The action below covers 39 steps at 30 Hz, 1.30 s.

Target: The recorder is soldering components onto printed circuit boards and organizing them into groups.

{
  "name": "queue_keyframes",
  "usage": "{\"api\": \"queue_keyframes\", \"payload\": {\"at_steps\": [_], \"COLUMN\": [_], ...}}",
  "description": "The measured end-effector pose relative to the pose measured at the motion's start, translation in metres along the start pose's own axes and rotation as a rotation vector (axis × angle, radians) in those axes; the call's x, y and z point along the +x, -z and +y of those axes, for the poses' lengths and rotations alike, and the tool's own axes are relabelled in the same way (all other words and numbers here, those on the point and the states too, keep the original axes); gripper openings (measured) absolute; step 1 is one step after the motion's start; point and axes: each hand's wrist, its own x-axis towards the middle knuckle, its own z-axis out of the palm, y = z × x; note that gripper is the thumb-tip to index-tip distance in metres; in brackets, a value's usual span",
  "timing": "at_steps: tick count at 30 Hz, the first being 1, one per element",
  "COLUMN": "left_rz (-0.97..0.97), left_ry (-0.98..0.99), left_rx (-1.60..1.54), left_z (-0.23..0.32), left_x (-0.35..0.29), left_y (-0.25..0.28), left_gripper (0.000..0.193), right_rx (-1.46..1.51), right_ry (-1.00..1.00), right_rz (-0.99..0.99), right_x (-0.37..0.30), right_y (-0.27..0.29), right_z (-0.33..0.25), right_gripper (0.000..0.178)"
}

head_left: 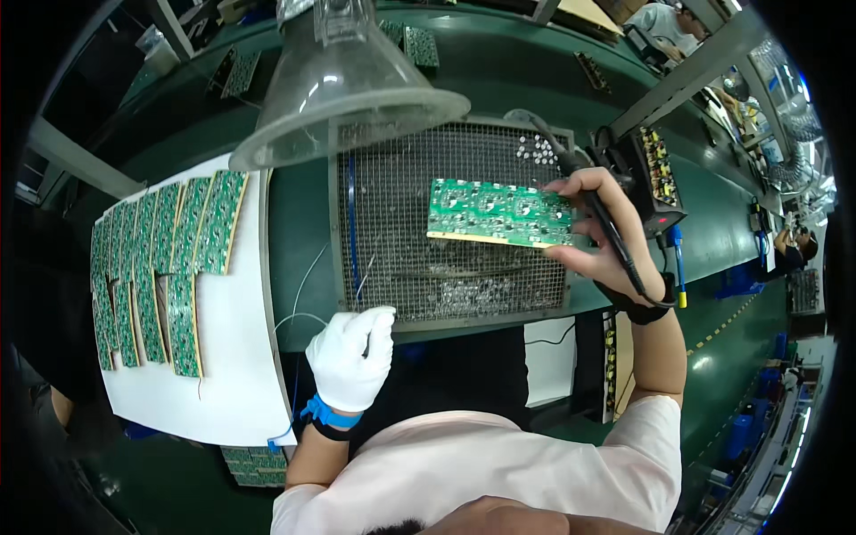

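The right hand [629, 254], bare, is partly closed on the right end of a green circuit board [495, 214], with the thumb at the near edge and fingers at the far edge. The board reaches leftward from this grip, over a mesh tray [392, 214] that lies ahead of and between the 2 hands. A dark soldering iron [611, 227] lies slantwise across the same hand, its tip end pointing away beyond the fingers.

The left hand [350, 358], in a white glove, is just beside the tray's near edge, its fingers curled in and the thumb close to them. A thin wire [299, 315] loops up to it from the left; whether the fingers grip it, I cannot tell. A blue strap [330, 412] circles that wrist.

To the left of the gloved hand, more green boards [223, 223] stand in 2 overlapping rows on a white sheet [232, 357]. A clear hood [348, 89] hangs ahead of the gloved hand, and small white parts [535, 150] lie beyond the board-holding hand's fingertips.
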Motion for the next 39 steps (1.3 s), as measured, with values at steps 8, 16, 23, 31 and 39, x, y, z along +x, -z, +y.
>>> {"api": "queue_keyframes", "payload": {"at_steps": [8,16,23,31,39], "left_rz": [0.319,0.264,0.238,0.198,0.186], "left_ry": [0.095,0.175,0.169,0.162,0.117], "left_rx": [-0.020,0.044,0.056,0.058,0.040], "left_z": [-0.003,-0.020,-0.015,-0.019,-0.018], "left_x": [0.016,0.012,0.012,0.010,0.016], "left_y": [-0.020,-0.030,-0.027,-0.025,-0.024], "left_gripper": [0.013,0.015,0.016,0.018,0.019], "right_rx": [-0.596,-0.973,-0.782,-0.803,-0.981], "right_ry": [0.286,0.328,0.180,0.081,-0.261], "right_rz": [0.378,0.274,0.071,0.145,0.231], "right_x": [0.103,0.180,0.174,0.194,0.252], "right_y": [0.124,0.098,0.105,0.131,0.172], "right_z": [0.014,0.147,0.144,0.167,0.178], "right_gripper": [0.045,0.052,0.043,0.041,0.049]}}
